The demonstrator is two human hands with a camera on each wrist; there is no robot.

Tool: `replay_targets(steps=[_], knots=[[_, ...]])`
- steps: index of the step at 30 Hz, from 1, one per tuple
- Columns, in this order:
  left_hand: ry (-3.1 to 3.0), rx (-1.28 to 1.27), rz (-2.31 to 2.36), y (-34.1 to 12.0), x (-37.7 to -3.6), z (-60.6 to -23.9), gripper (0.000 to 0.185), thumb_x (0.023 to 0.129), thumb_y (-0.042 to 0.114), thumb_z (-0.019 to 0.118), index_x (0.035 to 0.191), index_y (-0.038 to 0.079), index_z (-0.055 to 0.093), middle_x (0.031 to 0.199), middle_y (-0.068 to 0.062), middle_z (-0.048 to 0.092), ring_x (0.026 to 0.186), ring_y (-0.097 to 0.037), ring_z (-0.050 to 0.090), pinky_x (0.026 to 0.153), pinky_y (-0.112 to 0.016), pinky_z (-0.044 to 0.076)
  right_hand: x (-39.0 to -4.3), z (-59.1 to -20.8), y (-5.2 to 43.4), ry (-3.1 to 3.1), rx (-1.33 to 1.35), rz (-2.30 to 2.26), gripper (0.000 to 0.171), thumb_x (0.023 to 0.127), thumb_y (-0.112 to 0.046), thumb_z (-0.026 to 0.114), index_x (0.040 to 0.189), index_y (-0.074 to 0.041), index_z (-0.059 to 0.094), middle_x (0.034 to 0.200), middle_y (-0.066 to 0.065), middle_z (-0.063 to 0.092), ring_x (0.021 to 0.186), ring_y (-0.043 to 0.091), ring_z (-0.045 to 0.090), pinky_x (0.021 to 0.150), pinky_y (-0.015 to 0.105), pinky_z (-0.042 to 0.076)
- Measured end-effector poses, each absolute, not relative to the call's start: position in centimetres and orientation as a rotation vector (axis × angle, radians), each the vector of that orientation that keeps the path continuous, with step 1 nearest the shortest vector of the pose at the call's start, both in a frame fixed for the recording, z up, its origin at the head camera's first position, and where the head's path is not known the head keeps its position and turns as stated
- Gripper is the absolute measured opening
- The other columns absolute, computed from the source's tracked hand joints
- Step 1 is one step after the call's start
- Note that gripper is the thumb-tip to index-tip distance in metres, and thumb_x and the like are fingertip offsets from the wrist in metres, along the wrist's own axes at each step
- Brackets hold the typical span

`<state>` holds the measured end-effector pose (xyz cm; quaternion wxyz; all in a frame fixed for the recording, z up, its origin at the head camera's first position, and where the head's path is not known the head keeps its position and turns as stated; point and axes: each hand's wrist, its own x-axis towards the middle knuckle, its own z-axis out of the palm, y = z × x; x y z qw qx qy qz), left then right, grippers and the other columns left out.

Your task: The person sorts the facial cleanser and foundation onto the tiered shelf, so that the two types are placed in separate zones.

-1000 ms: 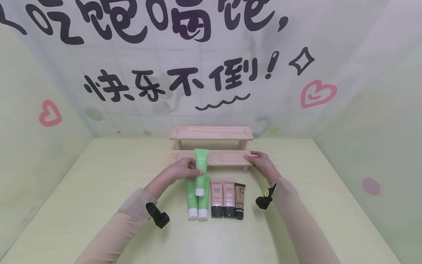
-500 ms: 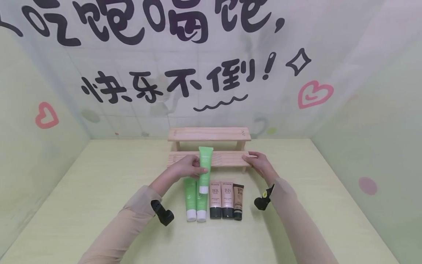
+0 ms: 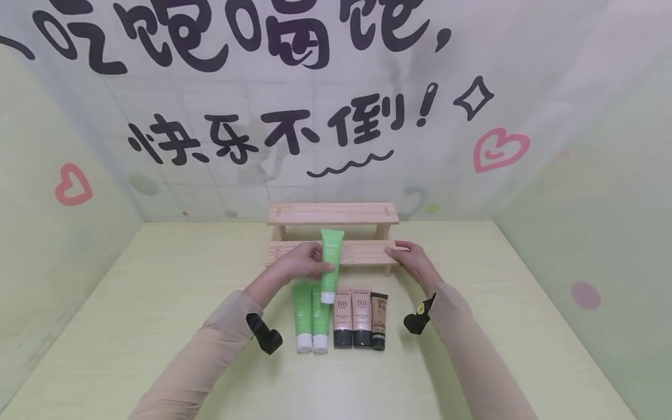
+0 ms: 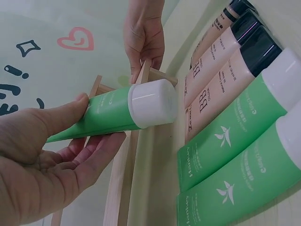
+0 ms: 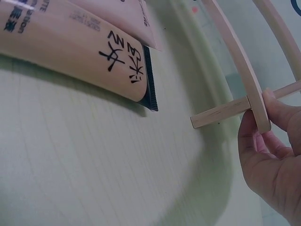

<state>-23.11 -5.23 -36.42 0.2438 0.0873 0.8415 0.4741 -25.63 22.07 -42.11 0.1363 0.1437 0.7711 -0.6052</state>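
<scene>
My left hand holds a green tube with a white cap upright, cap down, in front of the lower step of a two-step wooden rack. My right hand grips the right end of that lower step, thumb on top. On the table below lie two green tubes, two pink BB tubes with black caps, and a tan tube with a black cap.
The yellow-green table is walled by pale panels; the back wall carries black characters and pink hearts. The rack's upper step holds nothing. Bare tabletop lies to the left and right of the tubes.
My left hand has lifted the green tube up and slightly right, toward the lower step. My right hand stays on the rack's right end.
</scene>
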Motion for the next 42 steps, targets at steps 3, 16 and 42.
replay_targets(steps=[3, 16, 42], knots=[[2.302, 0.23, 1.283, -5.1, -23.1, -36.3, 0.054, 0.08, 0.021, 0.07, 0.123, -0.001, 0.047, 0.109, -0.013, 0.055, 0.091, -0.021, 0.06, 0.074, -0.026, 0.056, -25.6, -42.2, 22.0, 2.234, 0.414, -1.749, 0.061, 0.092, -0.021, 0.053, 0.142, 0.001, 0.024, 0.139, 0.024, 0.038, 0.127, 0.031, 0.042, 0.109, 0.038, 0.035], [2.39, 0.274, 1.234, -4.0, -23.6, -35.8, 0.054, 0.078, 0.026, 0.071, 0.121, 0.002, 0.049, 0.11, -0.01, 0.057, 0.095, -0.022, 0.057, 0.082, -0.031, 0.052, -25.5, -42.0, 22.1, 2.216, 0.395, -1.768, 0.061, 0.093, -0.022, 0.052, 0.142, 0.0, 0.023, 0.14, 0.024, 0.037, 0.129, 0.032, 0.04, 0.11, 0.038, 0.033], [2.369, 0.334, 1.366, -2.3, -24.7, -34.6, 0.057, 0.076, 0.017, 0.073, 0.126, 0.007, 0.046, 0.111, -0.009, 0.056, 0.1, -0.023, 0.055, 0.089, -0.033, 0.05, -25.7, -41.9, 21.8, 2.189, 0.422, -1.8, 0.06, 0.092, -0.018, 0.053, 0.141, 0.001, 0.024, 0.138, 0.025, 0.038, 0.126, 0.032, 0.043, 0.108, 0.036, 0.037]])
